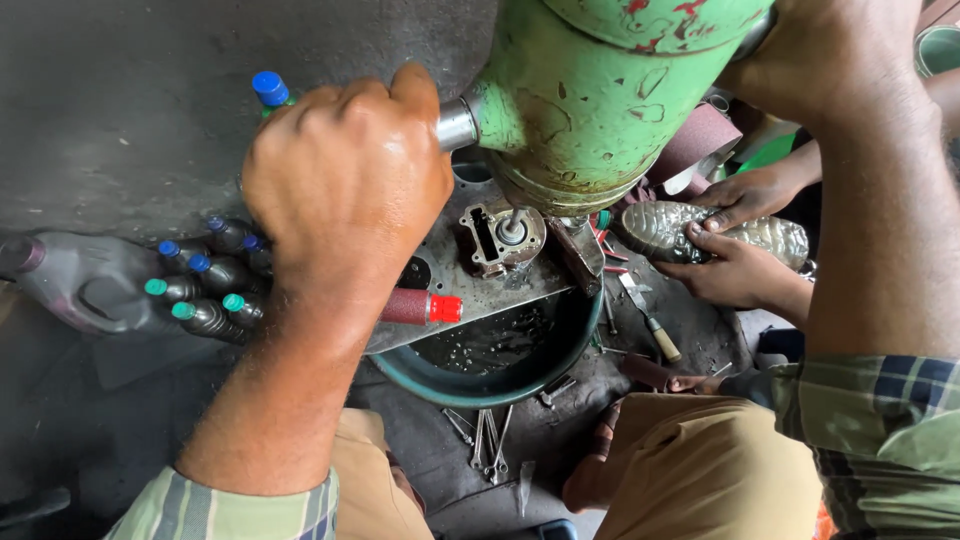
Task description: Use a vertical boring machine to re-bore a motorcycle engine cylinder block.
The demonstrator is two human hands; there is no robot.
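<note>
Green machine body (600, 95), chipped and rusty, is held from both sides above a small metal engine part (503, 237) lying on a steel plate (450, 290) over a dark basin (500, 385). The left hand (345, 185) is clenched on the shiny handle stub (456, 125), whose long axis runs sideways. The right hand (830, 55) is pressed on the body's far end; its grip cannot be told. The left is nearer the part.

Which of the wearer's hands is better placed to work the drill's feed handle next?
Left, probably. The left hand is fisted on the steel handle jutting from the green drill head, while the right hand rests on the head's far side.
</note>
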